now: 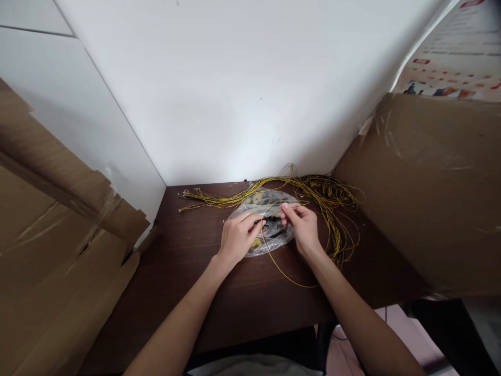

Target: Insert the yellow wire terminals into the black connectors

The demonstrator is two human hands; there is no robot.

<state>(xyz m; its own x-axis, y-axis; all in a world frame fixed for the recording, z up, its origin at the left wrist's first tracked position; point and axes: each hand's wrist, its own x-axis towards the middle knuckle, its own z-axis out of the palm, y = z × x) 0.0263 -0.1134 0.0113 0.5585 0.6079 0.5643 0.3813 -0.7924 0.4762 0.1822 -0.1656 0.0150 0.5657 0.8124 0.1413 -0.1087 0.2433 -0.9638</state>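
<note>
Bag (246, 208) on table (242, 305) ctr, wires (324, 192) behind + R.

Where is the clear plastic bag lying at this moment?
Head view: the clear plastic bag lies in the middle of the dark table, beneath the left hand and right hand, with the yellow cords heaped just to its right.

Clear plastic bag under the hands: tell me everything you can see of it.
The clear plastic bag lies flat and crumpled on the dark wooden table, towards its far edge. It is thin, glossy, see-through film; small dark and yellow pieces show through it, too small to identify. The left hand rests on its left part. The right hand is over its right edge, pinching a thin yellow cord that loops across the bag. A bundle of yellow cords overlaps its far side.
</note>
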